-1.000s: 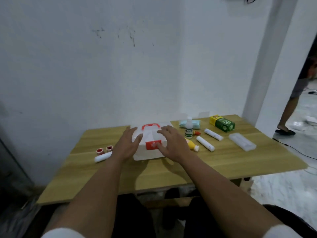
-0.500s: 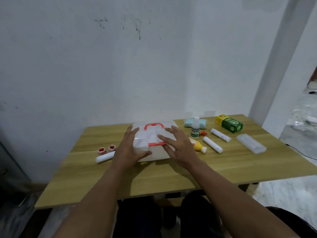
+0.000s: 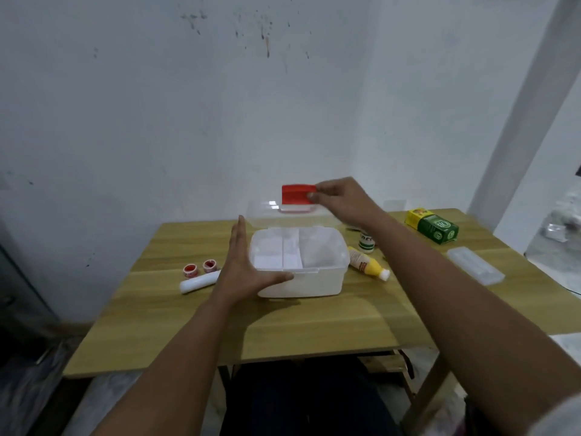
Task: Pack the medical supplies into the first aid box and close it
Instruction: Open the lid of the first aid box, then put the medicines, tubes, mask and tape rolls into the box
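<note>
The white first aid box (image 3: 317, 283) stands open mid-table, with white dividers visible inside. Its clear lid (image 3: 264, 212) is raised upright behind it. My right hand (image 3: 341, 198) pinches the red latch (image 3: 297, 194) at the lid's top edge. My left hand (image 3: 243, 269) presses flat against the box's left side, thumb along its front. A yellow tube (image 3: 367, 264) and a small white bottle (image 3: 366, 242) lie right of the box. Two red tape rolls (image 3: 199, 268) and a white bandage roll (image 3: 199, 281) lie to its left.
A green carton (image 3: 432, 226) sits at the table's far right, and a clear plastic case (image 3: 474, 269) lies nearer the right edge. The wooden table (image 3: 314, 328) backs onto a white wall. My legs show below the front edge.
The box was shut under both hands; now the lid is swung up and back. My right hand rose with the red latch, and my left hand slid to the box's left side.
</note>
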`<action>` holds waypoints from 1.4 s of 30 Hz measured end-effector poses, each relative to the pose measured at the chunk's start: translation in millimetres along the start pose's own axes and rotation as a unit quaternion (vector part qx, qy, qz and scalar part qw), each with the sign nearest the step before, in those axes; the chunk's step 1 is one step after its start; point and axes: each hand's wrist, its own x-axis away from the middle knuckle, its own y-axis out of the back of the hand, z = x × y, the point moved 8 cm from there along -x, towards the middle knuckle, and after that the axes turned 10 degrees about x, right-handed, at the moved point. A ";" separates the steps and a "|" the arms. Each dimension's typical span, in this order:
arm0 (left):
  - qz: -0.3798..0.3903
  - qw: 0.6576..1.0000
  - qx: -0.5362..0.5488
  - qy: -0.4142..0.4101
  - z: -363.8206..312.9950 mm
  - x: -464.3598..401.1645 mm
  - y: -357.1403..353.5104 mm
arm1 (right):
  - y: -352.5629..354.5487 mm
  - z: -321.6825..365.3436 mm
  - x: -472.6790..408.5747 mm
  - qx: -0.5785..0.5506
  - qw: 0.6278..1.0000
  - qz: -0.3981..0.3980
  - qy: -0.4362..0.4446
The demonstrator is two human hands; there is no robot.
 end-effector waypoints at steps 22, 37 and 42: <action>0.000 0.999 0.023 0.023 6.6 -12.9 -14.2 | 70.5 -122.3 -50.3 -0.001 0.963 -0.171 -0.207; 0.002 1.000 0.030 -0.006 8.4 -21.8 -19.5 | 132.4 -337.2 44.7 0.404 0.808 -0.004 -0.429; 0.017 0.999 0.039 0.003 9.2 -22.5 -21.3 | 142.1 -338.4 46.6 0.385 0.822 -0.064 -0.414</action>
